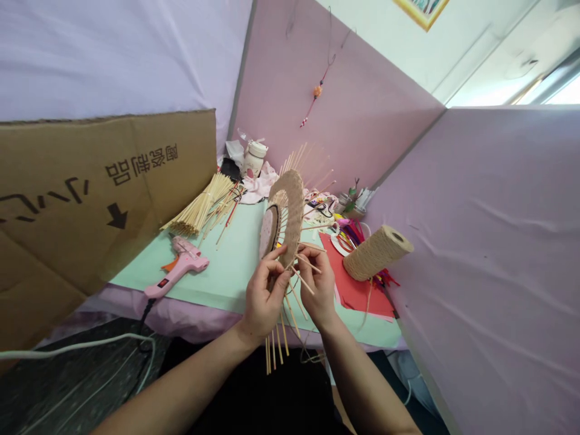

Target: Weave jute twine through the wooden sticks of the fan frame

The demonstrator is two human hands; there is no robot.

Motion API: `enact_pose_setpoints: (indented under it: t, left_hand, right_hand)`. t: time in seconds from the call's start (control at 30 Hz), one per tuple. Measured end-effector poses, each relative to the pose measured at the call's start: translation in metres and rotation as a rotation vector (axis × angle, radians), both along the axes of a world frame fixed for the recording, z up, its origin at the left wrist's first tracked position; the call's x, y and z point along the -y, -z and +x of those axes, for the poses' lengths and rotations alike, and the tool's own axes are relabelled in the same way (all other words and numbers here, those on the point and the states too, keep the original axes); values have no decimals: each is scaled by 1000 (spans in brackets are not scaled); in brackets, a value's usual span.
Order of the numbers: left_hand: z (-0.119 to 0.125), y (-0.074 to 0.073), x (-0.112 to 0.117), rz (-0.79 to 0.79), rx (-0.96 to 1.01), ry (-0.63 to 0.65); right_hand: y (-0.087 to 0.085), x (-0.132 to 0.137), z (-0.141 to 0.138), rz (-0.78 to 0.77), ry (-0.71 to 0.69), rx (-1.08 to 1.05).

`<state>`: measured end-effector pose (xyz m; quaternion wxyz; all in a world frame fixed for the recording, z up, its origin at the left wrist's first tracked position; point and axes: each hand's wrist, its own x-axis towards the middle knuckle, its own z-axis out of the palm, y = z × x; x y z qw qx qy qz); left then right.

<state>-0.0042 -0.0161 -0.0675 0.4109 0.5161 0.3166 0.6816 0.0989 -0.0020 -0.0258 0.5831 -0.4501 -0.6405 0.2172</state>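
Note:
A round weaving (294, 208) of tan twine on thin wooden sticks stands tilted on edge in front of me. Its sticks fan out all around, and a pale disc (268, 232) sits at its centre behind a brown ring. My left hand (267, 290) is closed on the lower near rim, thumb and fingers pinching the woven band. At the same edge, among the sticks, my right hand (319, 284) is closed in a pinch on the twine; its fingertips are partly hidden. A loose strand of twine (312, 357) hangs below the hands over my lap.
Left on the table lie a pink glue gun (179, 270) and a bundle of sticks (203, 205), beside a cardboard box (109, 211). A large twine spool (378, 252) rests right on red sheets (338, 272). A white jar (254, 158) stands behind. Partition walls enclose the table.

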Motion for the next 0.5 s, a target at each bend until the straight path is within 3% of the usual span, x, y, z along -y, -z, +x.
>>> enact_pose_setpoints:
  t: [0.27,0.5]
  left_hand:
    - [-2,0,1,-3,36,33]
    - [-10,-13,-2,-71,57,124]
  right_hand:
    - [1,-1,-4,19,70,-91]
    - [-2,0,-3,12,38,-58]
